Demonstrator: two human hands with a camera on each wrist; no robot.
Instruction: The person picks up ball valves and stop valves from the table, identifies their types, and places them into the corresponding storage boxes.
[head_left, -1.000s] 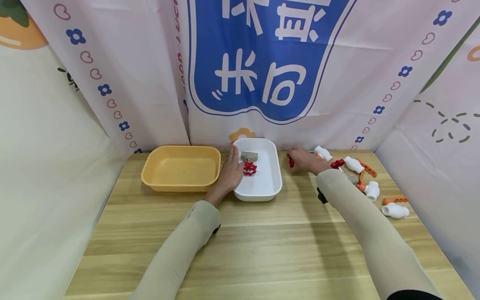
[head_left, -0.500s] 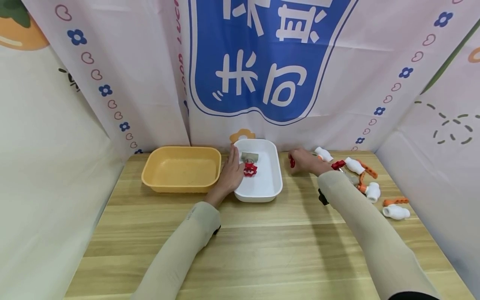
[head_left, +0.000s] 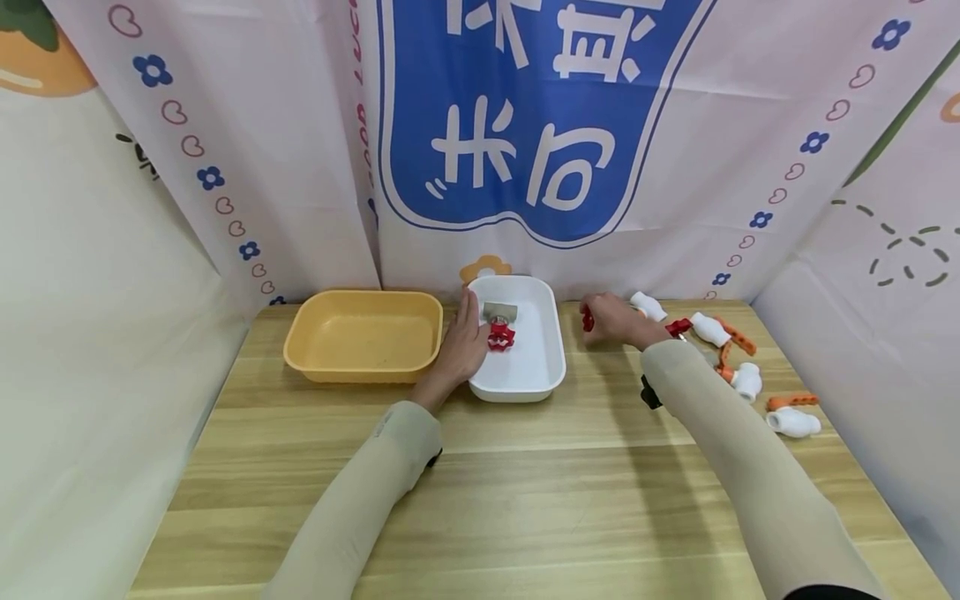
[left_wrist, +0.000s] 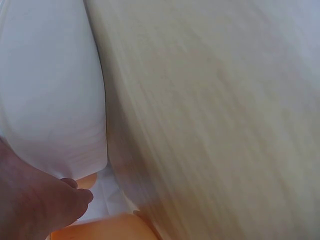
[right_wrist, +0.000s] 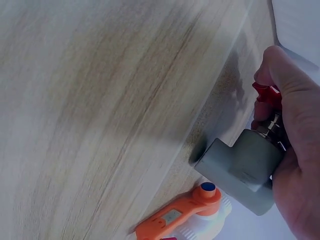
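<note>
White tray (head_left: 551,367) holding one grey valve with a red handwheel (head_left: 498,327). Left of it, a yellow tray (head_left: 363,337) with nothing visible inside. Left hand (head_left: 462,343), fingers straight, rests on the white tray's left rim. Right hand (head_left: 609,321), just right of the white tray, grips a second grey valve (right_wrist: 246,167) above the wooden table (head_left: 525,492).

Light is even and bright across the head view, soft and diffuse, seemingly from above. Faint shadows lie on the wooden table (head_left: 525,483) beneath both forearms and beside the white tray (head_left: 551,379). No harsh glare shows. Straight edges bow outward toward the corners, a wide-angle warp. The left wrist view is heavily blurred, the wood grain smeared into streaks. The right wrist view is softer at its left, sharper on the grey valve (right_wrist: 242,170).
</note>
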